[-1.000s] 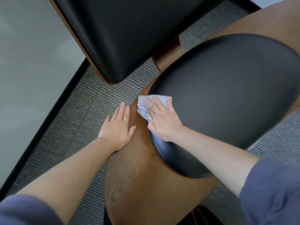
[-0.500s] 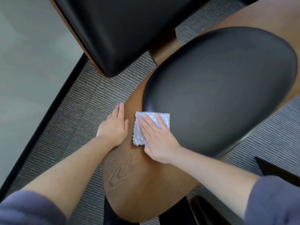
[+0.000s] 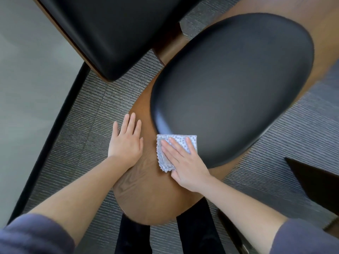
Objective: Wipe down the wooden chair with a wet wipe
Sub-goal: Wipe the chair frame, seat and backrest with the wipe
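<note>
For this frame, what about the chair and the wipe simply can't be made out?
Head view only.
- Wood beneath the wet wipe and right hand: covered by them.
- Upper black cushion: cut off by the top edge.
- Chair base: hidden under the wooden seat.
- Dark object at the right: cut off by the edge, unidentifiable.

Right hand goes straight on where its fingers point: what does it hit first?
Likely the cushion, at its near rim: the right hand, flat on the wipe, points at it just ahead. The wipe's far edge seems to touch it; depth unclear.
</note>
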### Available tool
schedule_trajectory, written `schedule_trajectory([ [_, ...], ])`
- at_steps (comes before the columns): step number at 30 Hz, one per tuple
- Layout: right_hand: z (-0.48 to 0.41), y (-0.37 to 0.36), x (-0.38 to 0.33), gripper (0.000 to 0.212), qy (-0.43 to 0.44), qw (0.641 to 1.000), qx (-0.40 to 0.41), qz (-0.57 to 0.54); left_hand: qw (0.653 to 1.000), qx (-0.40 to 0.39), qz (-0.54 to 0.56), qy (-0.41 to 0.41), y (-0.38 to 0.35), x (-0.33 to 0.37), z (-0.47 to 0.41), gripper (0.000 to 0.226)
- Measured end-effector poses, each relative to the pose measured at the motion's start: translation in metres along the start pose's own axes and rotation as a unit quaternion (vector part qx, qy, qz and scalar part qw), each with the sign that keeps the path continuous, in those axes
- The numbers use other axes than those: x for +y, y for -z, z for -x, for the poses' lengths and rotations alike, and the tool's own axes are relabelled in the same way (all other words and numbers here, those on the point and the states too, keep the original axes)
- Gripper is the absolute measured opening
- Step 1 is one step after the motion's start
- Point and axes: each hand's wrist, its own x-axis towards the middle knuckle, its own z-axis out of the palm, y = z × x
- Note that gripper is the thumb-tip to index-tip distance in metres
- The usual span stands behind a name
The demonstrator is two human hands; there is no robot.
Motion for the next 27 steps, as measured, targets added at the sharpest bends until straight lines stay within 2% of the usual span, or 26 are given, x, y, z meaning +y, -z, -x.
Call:
schedule_trajectory([
  [3, 0.017, -0.011, -0.034, 0.070, -0.145, 0.986, 0.031, -0.078, 1.000, -0.005, -0.003, -0.024, -0.001, 0.007, 0.002, 0.061],
  [6, 0.008, -0.010, -0.072, 0.073, -0.337, 0.925, 0.065, -0.166, 0.999, -0.004, 0.001, -0.042, -0.003, 0.010, 0.003, 0.062],
  [8, -0.012, 0.001, -0.087, 0.076, -0.465, 0.841, 0.079, -0.266, 0.999, 0.002, 0.012, -0.048, -0.003, 0.010, 0.002, 0.063],
  [10, -0.038, 0.017, -0.089, 0.079, -0.577, 0.715, 0.125, -0.373, 0.998, -0.003, 0.023, -0.054, -0.002, 0.010, 0.001, 0.063],
  [12, -0.060, 0.031, -0.078, 0.077, -0.651, 0.585, 0.191, -0.446, 0.998, -0.011, 0.023, -0.061, -0.003, 0.007, 0.001, 0.063],
  [13, -0.069, 0.035, -0.070, 0.074, -0.671, 0.537, 0.209, -0.466, 0.998, -0.011, 0.022, -0.065, -0.003, 0.005, 0.001, 0.063],
  [14, -0.075, 0.036, -0.063, 0.070, -0.687, 0.510, 0.214, -0.472, 0.997, -0.008, 0.020, -0.069, -0.003, 0.004, 0.002, 0.063],
  [15, -0.079, 0.036, -0.057, 0.066, -0.701, 0.499, 0.210, -0.464, 0.997, -0.006, 0.016, -0.073, -0.003, 0.003, 0.003, 0.062],
  [20, -0.064, 0.018, -0.025, 0.067, -0.739, 0.515, 0.213, -0.379, 0.996, 0.008, 0.022, -0.086, -0.006, 0.003, 0.004, 0.063],
  [24, -0.024, 0.003, 0.027, 0.063, -0.734, 0.554, 0.218, -0.327, 0.994, 0.009, 0.031, -0.103, -0.005, 0.004, 0.003, 0.064],
  [27, -0.016, -0.001, 0.027, 0.062, -0.723, 0.563, 0.224, -0.332, 0.992, 0.003, 0.060, -0.110, -0.002, 0.007, 0.002, 0.066],
])
